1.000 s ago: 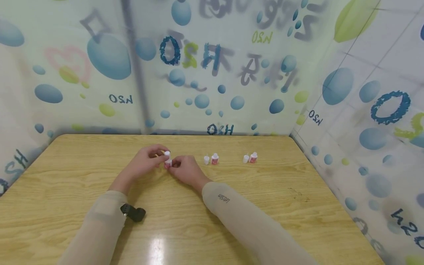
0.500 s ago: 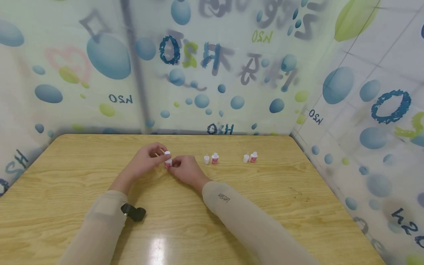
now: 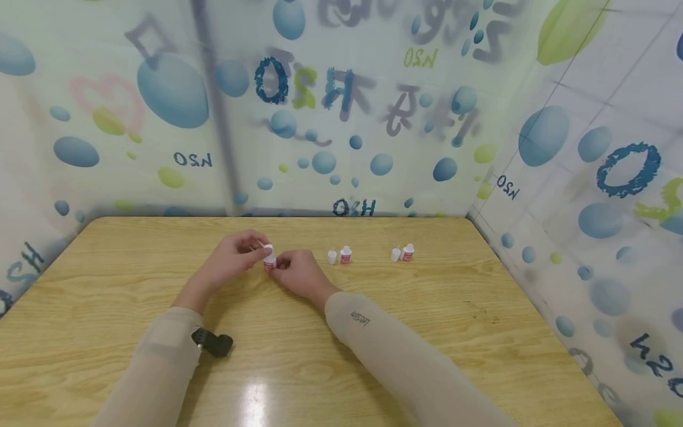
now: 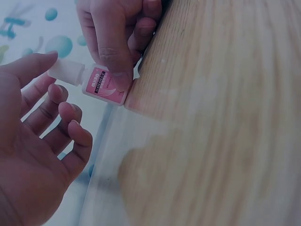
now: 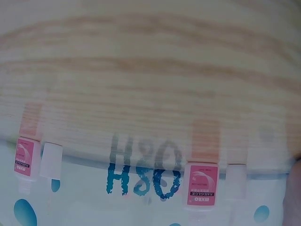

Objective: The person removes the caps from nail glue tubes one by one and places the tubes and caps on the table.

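Observation:
A small nail glue bottle with a pink label [image 4: 104, 87] stands upright on the table between both hands. Its white cap [image 4: 67, 71] sits at the bottle's top, pinched between the thumb and fingers of my left hand [image 3: 233, 256]. My right hand [image 3: 302, 273] grips the bottle low down from the right side, its thumb lying over part of the label in the left wrist view. The other left fingers are loosely bent, off the bottle.
Right of my hands stands a second nail glue bottle [image 3: 345, 256] beside its removed white cap [image 3: 332, 257]. Farther right is a third bottle [image 3: 408, 254], also with a separate cap [image 3: 395, 254] next to it. A patterned wall [image 3: 299, 178] borders the wooden table [image 3: 427, 320].
My left thumb slid a little across the cap, then back. The right hand keeps holding the bottle in place, and the other bottles have not moved.

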